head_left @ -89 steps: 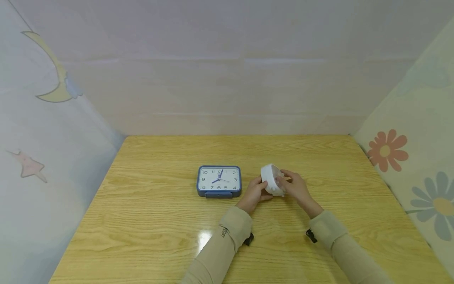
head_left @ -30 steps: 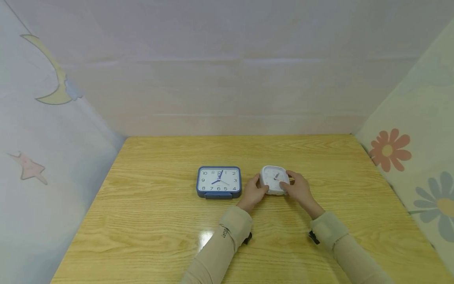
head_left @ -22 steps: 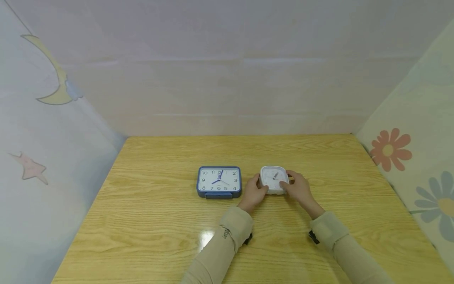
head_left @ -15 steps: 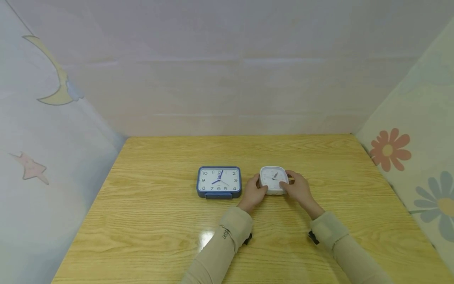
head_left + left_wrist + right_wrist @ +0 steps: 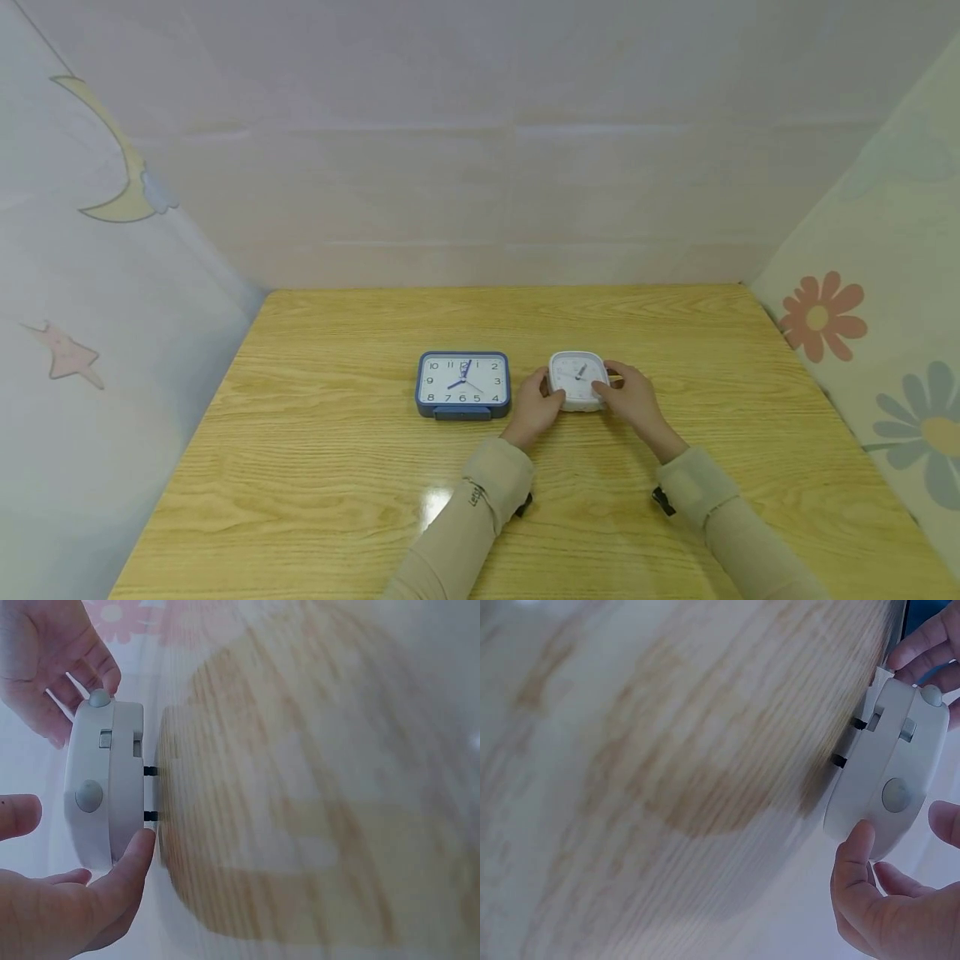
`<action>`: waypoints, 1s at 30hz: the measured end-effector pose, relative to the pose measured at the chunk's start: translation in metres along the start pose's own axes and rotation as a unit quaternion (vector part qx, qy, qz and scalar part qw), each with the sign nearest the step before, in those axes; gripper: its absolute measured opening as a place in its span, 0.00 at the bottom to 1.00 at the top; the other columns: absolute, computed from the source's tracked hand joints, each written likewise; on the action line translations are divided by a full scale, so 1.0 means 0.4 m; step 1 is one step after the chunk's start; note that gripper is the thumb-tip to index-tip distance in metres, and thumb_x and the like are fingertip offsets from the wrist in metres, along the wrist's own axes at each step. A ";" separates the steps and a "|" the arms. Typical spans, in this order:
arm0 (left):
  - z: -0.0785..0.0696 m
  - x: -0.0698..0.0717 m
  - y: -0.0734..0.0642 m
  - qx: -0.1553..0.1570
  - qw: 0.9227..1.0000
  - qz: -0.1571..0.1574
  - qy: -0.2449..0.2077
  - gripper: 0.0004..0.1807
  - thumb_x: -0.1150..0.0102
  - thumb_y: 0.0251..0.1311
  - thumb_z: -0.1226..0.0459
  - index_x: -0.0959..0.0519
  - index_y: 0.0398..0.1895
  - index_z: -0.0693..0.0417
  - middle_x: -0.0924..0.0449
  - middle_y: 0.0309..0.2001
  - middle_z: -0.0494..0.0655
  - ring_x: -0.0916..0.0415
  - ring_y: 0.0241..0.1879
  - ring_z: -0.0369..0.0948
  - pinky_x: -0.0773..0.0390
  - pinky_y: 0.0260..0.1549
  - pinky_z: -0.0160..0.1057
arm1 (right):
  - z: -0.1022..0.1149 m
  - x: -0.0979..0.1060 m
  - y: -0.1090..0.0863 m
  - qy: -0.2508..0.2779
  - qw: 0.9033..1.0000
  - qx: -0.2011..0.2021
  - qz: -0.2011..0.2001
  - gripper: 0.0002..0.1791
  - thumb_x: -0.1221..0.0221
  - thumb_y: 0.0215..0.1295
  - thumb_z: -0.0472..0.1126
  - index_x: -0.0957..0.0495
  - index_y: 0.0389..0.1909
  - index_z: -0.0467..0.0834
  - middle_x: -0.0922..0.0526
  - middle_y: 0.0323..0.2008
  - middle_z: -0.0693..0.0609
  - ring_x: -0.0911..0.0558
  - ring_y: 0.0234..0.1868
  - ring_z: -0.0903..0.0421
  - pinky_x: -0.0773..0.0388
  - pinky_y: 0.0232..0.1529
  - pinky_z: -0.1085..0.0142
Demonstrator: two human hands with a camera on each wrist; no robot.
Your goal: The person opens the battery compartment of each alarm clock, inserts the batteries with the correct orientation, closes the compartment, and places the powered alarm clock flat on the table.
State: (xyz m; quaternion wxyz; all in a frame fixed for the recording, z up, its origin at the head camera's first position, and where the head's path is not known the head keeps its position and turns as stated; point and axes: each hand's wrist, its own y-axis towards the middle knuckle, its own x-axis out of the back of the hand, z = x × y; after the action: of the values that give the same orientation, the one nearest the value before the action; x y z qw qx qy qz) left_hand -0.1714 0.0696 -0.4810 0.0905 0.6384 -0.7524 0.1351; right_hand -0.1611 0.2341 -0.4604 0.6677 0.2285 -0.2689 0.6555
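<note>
A small white alarm clock (image 5: 577, 375) is held between both hands, face up and close over the wooden table. My left hand (image 5: 534, 410) holds its left side, and my right hand (image 5: 632, 400) grips the right side, that thumb overlapping the dial in the head view. In the left wrist view the clock's edge (image 5: 94, 761) shows two round feet, and two black pegs (image 5: 151, 816) stick out of its back toward the table. One left fingertip lies at the back edge. The right wrist view shows a right fingertip (image 5: 861, 834) against the casing (image 5: 870, 802).
Left of the hands, a larger blue-framed alarm clock (image 5: 462, 383) lies face up on the wooden table (image 5: 337, 500). Pale fabric walls surround the table on the back, left and right, printed with a moon (image 5: 123, 200) and flowers (image 5: 817, 317).
Three seconds ago the white clock was tipped sideways with its face turned right; both hands have since turned it face up. Over the last second the hands and clock stay almost still.
</note>
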 end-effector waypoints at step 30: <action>-0.025 0.090 -0.031 -0.189 0.974 -0.113 0.049 0.04 0.46 0.55 0.72 0.21 0.28 0.63 0.26 0.22 0.44 0.32 0.22 0.33 0.30 0.21 0.27 | 0.049 -0.002 -0.021 -0.055 0.973 0.171 -0.147 0.05 0.39 0.56 0.33 0.18 0.29 0.34 0.20 0.21 0.47 0.27 0.21 0.56 0.30 0.23 0.67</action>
State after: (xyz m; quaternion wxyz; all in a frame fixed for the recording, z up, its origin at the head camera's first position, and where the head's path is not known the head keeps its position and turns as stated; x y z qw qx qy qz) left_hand -0.1657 0.0371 -0.4595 0.2607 0.6829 -0.6823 0.0105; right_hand -0.1540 0.2203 -0.4456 0.6919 0.4118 -0.1524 0.5732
